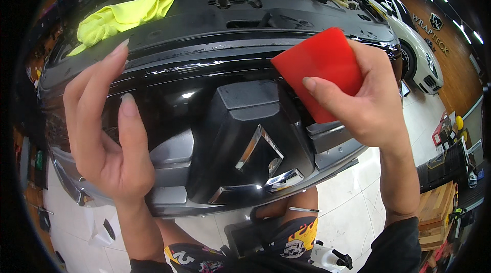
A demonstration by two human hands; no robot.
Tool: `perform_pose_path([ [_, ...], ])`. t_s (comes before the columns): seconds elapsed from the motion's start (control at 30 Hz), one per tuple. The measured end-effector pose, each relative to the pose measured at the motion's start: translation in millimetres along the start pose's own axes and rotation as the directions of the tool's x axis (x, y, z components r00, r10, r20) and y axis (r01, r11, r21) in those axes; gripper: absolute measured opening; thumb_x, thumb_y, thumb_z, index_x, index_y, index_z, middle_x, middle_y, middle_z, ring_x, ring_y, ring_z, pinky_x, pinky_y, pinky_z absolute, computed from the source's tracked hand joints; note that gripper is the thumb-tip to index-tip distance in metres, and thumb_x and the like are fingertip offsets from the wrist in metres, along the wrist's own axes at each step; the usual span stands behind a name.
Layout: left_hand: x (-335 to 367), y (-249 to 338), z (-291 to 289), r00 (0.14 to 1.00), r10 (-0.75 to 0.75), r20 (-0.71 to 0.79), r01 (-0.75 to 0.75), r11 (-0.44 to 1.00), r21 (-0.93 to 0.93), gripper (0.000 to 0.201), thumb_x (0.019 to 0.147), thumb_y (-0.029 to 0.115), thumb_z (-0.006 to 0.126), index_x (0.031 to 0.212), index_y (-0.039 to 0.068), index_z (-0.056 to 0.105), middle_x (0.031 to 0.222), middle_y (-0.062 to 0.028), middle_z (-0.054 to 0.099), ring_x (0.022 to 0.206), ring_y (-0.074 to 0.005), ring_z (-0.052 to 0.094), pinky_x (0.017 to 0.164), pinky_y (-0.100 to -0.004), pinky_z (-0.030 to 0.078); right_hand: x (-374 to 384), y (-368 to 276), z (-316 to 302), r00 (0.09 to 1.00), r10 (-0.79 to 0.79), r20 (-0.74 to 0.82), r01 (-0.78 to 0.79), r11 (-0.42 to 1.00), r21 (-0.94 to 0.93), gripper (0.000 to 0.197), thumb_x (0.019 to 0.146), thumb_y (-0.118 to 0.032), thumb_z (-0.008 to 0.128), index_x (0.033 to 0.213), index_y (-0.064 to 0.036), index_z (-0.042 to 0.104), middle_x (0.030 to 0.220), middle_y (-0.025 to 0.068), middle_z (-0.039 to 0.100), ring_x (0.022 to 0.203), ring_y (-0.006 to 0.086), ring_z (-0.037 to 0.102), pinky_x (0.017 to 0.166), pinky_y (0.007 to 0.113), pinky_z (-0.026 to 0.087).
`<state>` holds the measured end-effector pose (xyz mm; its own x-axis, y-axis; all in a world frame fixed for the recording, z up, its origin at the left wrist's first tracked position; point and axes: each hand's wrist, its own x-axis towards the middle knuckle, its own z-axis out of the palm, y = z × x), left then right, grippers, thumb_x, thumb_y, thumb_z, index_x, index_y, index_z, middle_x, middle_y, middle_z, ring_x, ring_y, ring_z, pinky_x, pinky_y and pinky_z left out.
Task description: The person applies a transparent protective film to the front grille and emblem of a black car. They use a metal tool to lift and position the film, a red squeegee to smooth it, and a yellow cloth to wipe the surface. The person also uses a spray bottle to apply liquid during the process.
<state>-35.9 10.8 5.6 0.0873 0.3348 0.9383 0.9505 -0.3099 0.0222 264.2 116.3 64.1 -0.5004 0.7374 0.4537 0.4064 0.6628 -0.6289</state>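
A flat red squeegee (325, 63) is gripped in my right hand (378, 107), with the thumb across its face and the other fingers hidden behind it. It is in front of the right part of a dark car's front end (169, 84); whether it touches the panel I cannot tell. My left hand (110, 155) is raised over the left part of the same front end, its thumb and fingers apart and nothing in them. Between the hands sits the black grille centre (230, 135), bearing a chrome angular emblem (255, 145). Dark grey textured trim (176, 148) flanks it.
A crumpled bright yellow cloth (125, 15) lies on top of the car's front at the far left. A white car (424, 61) stands at the far right. Wooden boxes (437, 209) are at the lower right, beside the pale tiled floor (353, 209).
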Motion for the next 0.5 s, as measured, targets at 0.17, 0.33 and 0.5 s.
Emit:
perform_pose_path([
  [0.17,2,2,12,0.996,0.017,-0.092,-0.024,0.997,-0.073,0.041,0.093,-0.001,0.059,0.132,0.001,0.072,0.127,-0.0157,0.072,0.119,-0.0285,0.066,0.107,-0.0375,0.048,-26,-9,-13,0.959,-0.283,0.023,0.282,0.937,-0.205,0.037,0.084,-0.014,0.082,0.117,0.0020,0.072,0.097,0.0121,0.073,0.085,0.0196,0.070,0.078,0.029,0.055],
  [0.33,6,7,11,0.996,-0.018,-0.084,0.012,0.998,-0.065,0.041,0.095,-0.002,0.058,0.133,0.001,0.072,0.126,-0.0161,0.071,0.117,-0.0291,0.065,0.109,-0.0383,0.046,-148,-41,-9,0.813,-0.549,0.195,0.582,0.776,-0.243,0.029,0.076,-0.014,0.082,0.102,-0.0039,0.076,0.095,0.0103,0.072,0.081,0.0264,0.073,0.061,0.032,0.055],
  [0.5,6,-16,24,0.997,0.063,-0.037,-0.064,0.998,-0.015,0.037,0.103,0.002,0.060,0.139,0.000,0.068,0.138,-0.0128,0.069,0.129,-0.0245,0.063,0.114,-0.0379,0.044,-242,-68,3,0.783,-0.573,-0.241,0.531,0.818,-0.221,0.020,0.075,-0.010,0.073,0.091,0.0017,0.073,0.089,0.0156,0.072,0.077,0.0266,0.073,0.054,0.028,0.052],
])
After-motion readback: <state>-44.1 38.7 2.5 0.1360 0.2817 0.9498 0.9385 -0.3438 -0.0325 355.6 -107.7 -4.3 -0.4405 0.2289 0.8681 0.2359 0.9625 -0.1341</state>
